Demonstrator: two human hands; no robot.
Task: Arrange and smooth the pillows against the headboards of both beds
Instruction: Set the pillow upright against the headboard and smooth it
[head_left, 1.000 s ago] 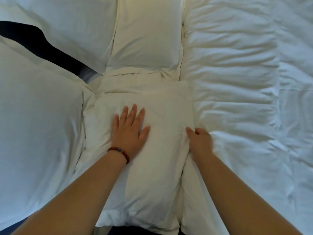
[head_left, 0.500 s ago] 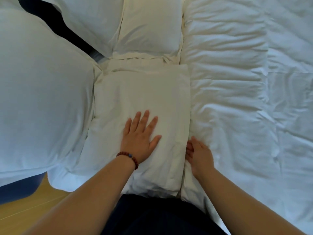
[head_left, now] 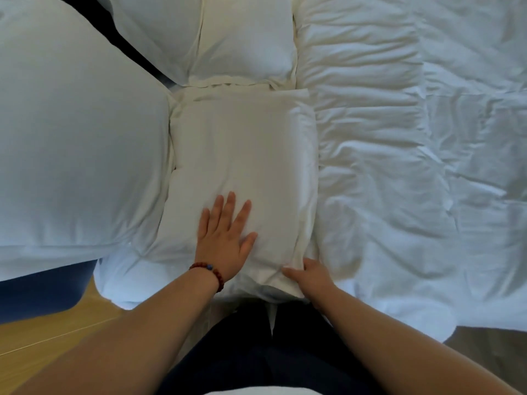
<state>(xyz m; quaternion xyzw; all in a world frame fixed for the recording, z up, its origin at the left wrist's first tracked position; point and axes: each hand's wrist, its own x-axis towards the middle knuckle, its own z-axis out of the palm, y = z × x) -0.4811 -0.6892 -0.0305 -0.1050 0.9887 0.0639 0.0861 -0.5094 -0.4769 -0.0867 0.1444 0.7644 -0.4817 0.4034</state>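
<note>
I am pressing my left hand (head_left: 225, 240) flat on the near half of the cream rectangular cloth pillow (head_left: 245, 149), fingers straight and spread; my right hand (head_left: 310, 276) is pinching its corner at 5 o'clock, thumb on top, fingers tucked under the fold. The pillow is lying mid-bed, its near end reaching the bed's edge at 6 o'clock; tugging harder there could, I judge, drag it off toward the wooden floor (head_left: 57, 332), or bunch the loose case under my palm. The plump white pillow (head_left: 77, 152) is crowding it at 9 o'clock; a second cream pillow (head_left: 245, 38) is touching at 12; the rumpled white duvet (head_left: 399, 166) is hemming it at 3; open room is lying only toward me.
</note>
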